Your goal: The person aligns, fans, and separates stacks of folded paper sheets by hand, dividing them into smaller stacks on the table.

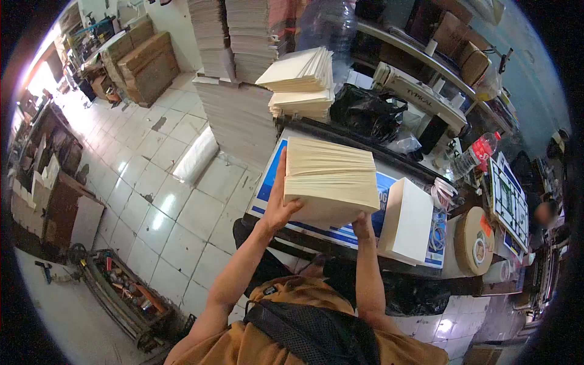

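Observation:
Between both hands is a thick stack of cream paper booklets (331, 182), held over the blue-and-white board on the table. My left hand (281, 204) grips its left side, fingers along the edge and thumb at the near lower corner. My right hand (363, 225) holds the near right corner from below, its fingers partly hidden by the stack. Just to the right, another cream paper block (409, 220) lies on the blue-and-white board (263, 193). Beyond them stands a further pile of cream booklets (301, 85).
Tall paper stacks (240, 115) rise behind the table's left end. A black plastic bag (368, 112), a machine marked TYPICAL (420, 91) and a red-labelled bottle (477, 152) stand at the back. To the right lie a tape roll (473, 240) and blue bands (437, 230). Tiled floor extends left.

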`<state>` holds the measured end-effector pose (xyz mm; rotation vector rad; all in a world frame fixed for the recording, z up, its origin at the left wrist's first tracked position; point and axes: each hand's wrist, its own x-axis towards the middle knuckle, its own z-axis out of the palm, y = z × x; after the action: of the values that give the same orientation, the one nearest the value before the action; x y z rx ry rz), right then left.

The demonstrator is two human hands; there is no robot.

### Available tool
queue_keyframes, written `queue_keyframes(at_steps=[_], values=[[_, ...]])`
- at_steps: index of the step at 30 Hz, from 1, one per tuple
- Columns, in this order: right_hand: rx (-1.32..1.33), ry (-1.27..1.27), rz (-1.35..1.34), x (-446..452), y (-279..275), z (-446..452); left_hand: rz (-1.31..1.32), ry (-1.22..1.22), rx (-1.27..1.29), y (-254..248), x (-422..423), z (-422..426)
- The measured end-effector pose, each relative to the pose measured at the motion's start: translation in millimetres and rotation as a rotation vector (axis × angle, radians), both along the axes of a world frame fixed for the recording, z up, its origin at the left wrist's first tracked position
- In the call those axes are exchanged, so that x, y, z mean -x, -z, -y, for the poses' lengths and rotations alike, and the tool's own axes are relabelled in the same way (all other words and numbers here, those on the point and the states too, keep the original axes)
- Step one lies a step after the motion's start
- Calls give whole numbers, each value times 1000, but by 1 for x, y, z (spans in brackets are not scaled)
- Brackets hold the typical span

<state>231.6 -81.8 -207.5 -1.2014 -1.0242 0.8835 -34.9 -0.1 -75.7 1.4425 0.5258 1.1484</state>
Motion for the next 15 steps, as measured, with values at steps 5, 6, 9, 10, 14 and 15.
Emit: queue_keyframes(at_steps=[5, 6, 9, 10, 14, 15], values=[[35, 41, -71, -11, 73, -6, -18, -105, -28, -4, -4, 15], [-71, 50, 240, -19, 71, 3, -15, -87, 11, -1, -3, 16], [-158, -69, 196, -11, 24, 17, -4, -55, 95, 9, 1, 16], [-140, -133, -26, -3, -1, 20, -3, -47, 119, 12, 3, 17], [-112, -176, -145, 8, -28, 27, -22, -2, 210, 34, 12, 15], [-97, -173, -134, 14, -32, 25, -52, -6, 205, 34, 12, 13]])
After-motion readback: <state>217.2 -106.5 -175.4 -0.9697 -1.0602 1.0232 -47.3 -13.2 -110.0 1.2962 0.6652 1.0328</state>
